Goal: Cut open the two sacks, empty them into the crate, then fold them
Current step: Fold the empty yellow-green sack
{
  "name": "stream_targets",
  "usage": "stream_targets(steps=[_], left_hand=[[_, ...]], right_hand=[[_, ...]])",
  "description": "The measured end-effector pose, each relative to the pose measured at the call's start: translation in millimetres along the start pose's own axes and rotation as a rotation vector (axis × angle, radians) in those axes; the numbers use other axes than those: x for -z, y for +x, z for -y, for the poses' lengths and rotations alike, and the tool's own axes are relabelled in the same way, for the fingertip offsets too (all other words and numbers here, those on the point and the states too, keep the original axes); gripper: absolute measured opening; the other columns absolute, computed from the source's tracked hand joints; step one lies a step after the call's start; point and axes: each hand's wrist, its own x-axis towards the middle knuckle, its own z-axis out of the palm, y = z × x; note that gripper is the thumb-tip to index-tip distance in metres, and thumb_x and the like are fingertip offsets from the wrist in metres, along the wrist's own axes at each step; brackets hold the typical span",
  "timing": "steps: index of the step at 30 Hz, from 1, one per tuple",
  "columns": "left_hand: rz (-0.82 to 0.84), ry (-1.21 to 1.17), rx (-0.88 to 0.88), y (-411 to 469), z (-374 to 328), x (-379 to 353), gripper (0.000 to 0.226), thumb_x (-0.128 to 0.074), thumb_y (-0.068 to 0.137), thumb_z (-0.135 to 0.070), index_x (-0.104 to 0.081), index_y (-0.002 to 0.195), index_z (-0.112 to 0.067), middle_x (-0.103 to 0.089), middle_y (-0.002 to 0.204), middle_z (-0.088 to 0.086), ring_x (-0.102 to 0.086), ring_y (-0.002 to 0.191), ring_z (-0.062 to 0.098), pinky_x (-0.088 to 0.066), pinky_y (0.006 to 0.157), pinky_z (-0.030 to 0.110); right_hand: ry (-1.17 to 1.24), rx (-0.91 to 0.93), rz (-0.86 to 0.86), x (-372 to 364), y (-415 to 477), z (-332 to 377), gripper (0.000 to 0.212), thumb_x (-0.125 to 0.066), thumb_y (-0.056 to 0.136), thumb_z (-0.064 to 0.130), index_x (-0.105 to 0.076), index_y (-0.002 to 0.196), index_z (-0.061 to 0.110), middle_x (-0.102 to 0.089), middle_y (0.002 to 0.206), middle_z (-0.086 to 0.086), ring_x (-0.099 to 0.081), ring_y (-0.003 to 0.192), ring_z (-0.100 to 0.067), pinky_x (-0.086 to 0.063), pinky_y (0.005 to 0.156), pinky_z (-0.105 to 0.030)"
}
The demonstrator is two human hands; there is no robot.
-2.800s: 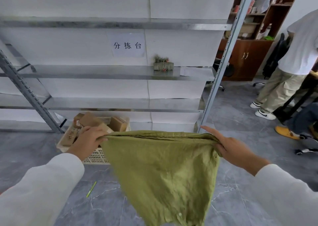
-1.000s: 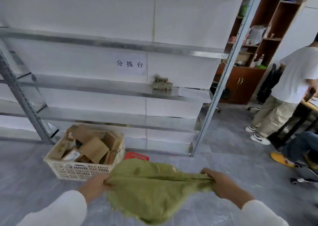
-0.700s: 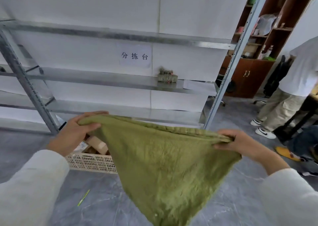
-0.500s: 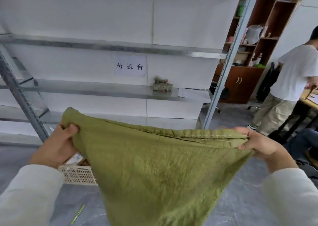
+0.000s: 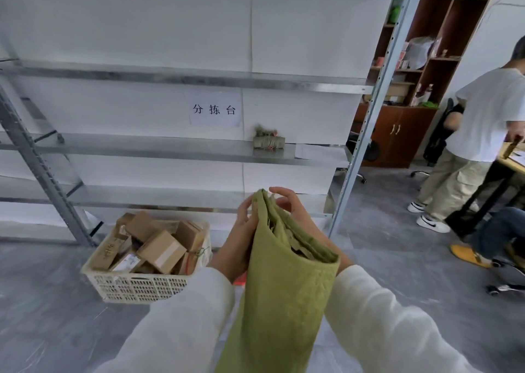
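**Sack (image 5: 278,301) doubled over between the hands**

Crate (image 5: 147,284), heaped with cardboard boxes (image 5: 160,247), stood on the floor (image 5: 42,301) at the foot of the metal shelving (image 5: 170,148). Right of it, the left hand (image 5: 240,239) lay against the sack's left face, fingers up along its top corner, seemingly pinching it. The sack hung doubled and clear of the floor, its layered edges bunched upward. The right hand (image 5: 288,206) curled its fingers round the same corner from the other side. The cloth looked light, limp and coarse, likely to slump. Taking it by matched corners and hems should keep the next fold square.
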Motion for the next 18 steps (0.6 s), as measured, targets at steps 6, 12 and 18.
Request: stream_targets(steps=[6, 12, 18], left_hand=[[-0.004, 0.047, -0.052, -3.9, 25.7, 28.7, 0.021, -0.059, 0.093, -0.025, -0.079, 0.086, -0.021, -0.074, 0.075, 0.004, -0.071, 0.067, 0.015, -0.056, 0.061, 0.027], [-0.455, 0.207, -0.223, -10.2, 28.8, 58.3, 0.032, -0.068, 0.084, -0.048, -0.064, 0.100, -0.021, -0.070, 0.096, 0.005, -0.067, 0.093, 0.024, -0.054, 0.083, 0.042], [-0.529, 0.035, -0.252, -22.1, 42.0, 67.3, 0.023, -0.070, 0.085, -0.037, -0.058, 0.100, -0.024, -0.069, 0.096, 0.004, -0.064, 0.099, 0.029, -0.053, 0.085, 0.046]], right_hand=[[-0.078, -0.217, -0.023, 20.5, -26.3, 3.1, 0.027, -0.072, 0.087, 0.023, -0.064, 0.113, 0.022, -0.059, 0.116, -0.016, -0.063, 0.105, -0.022, -0.054, 0.093, -0.032], [-0.189, -0.364, 0.355, 44.1, -61.1, 23.9, 0.091, -0.047, 0.063, 0.091, -0.043, 0.138, 0.039, -0.056, 0.123, 0.030, -0.056, 0.109, 0.010, -0.047, 0.082, -0.011], [-0.346, -0.234, 0.101, 19.8, -79.2, -26.2, 0.058, -0.090, 0.065, 0.031, -0.061, 0.114, 0.038, -0.069, 0.105, 0.021, -0.062, 0.094, 0.008, -0.052, 0.083, -0.011]])
